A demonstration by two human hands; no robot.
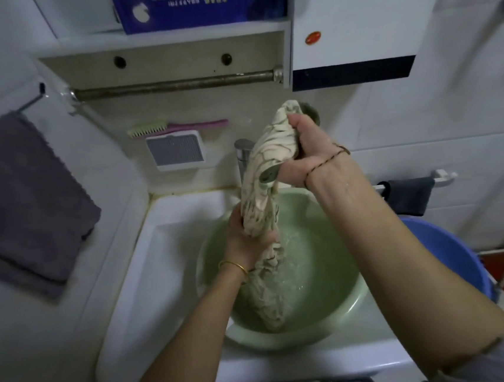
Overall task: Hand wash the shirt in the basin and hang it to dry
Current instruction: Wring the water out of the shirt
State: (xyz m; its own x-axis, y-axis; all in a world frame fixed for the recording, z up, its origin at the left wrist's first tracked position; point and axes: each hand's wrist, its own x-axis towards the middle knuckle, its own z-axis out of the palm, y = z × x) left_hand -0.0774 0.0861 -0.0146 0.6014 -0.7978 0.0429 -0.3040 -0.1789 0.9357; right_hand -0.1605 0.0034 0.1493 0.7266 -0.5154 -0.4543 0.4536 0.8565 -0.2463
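both hands' grip holds the twisted shirt (268,164) near upright; right hand (308,151) high, left hand (246,237) low; tail seemingly in basin (333,315).

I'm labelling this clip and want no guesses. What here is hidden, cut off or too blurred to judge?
Head view only.
Tap: spout hidden behind the shirt; running or off, unclear.
Shirt's lower end: blurred in the basin; its shape is lost.
Bucket: near side hidden by the right forearm.
Blue box: cut by the top edge; print unreadable.
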